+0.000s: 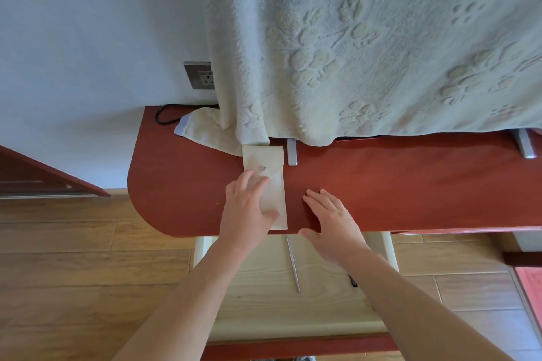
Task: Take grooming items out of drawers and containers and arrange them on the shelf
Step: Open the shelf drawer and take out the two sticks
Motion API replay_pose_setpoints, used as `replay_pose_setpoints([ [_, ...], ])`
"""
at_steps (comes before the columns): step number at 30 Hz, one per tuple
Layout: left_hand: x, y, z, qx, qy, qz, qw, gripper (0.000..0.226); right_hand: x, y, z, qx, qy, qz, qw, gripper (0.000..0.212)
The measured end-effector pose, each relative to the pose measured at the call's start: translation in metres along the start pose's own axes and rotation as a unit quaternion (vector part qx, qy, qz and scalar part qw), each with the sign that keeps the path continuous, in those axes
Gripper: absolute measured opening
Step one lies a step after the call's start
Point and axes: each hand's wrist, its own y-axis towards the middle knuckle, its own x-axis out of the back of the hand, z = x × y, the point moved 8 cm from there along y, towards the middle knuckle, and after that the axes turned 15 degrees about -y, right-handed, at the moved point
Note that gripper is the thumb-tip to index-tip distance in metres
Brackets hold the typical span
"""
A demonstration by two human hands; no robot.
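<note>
The left hand point(249, 205) lies flat on the cream fabric snap pouch point(277, 193), the right hand point(331, 214) flat at its 3 o'clock on the red-brown wooden shelf point(410, 184). Pinning the pouch while unsnapping looks wisest.

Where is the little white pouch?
In the head view, the pouch lies on the red shelf, left of centre, under the left hand, in front of the towel.

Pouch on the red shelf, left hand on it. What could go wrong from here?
1. The pouch lies with its near end at the front edge of the shelf. If the left hand drags it nearer, it may slip off into the open drawer below.
2. Its far end meets the hanging towel. A push back could tuck it under the hem or snag it.
</note>
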Motion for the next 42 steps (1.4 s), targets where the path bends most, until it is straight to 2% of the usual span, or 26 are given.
replay_pose_setpoints([
  [13, 0.001, -0.002, 0.001, -0.007, 0.006, -0.009, 1.000, 0.071, -0.001, 0.000, -0.001, 0.002, 0.003, -0.003, 1.000, 0.072],
  [24, 0.021, -0.046, -0.015, -0.037, -0.079, -0.081, 0.993, 0.069, 0.000, -0.002, 0.002, 0.005, -0.006, -0.001, 1.000, 0.071],
  [29, 0.019, -0.078, -0.025, -0.038, -0.092, -0.089, 0.991, 0.063, 0.022, -0.024, 0.008, -0.017, 0.071, -0.058, 0.996, 0.066],
  [32, 0.007, -0.095, -0.028, -0.018, -0.115, -0.065, 0.991, 0.059, 0.033, -0.052, 0.002, -0.025, 0.083, -0.098, 0.991, 0.061],
  [35, -0.010, -0.110, -0.030, 0.005, -0.138, -0.035, 0.990, 0.055, 0.031, -0.079, -0.009, -0.041, 0.085, -0.100, 0.990, 0.056],
  [38, -0.035, -0.119, -0.029, 0.012, -0.119, 0.014, 0.993, 0.049, 0.020, -0.097, -0.023, -0.067, 0.096, -0.079, 0.990, 0.052],
  [42, -0.068, -0.119, -0.010, 0.074, -0.091, 0.067, 0.991, 0.053, -0.012, -0.101, -0.044, -0.110, 0.091, -0.014, 0.990, 0.049],
])
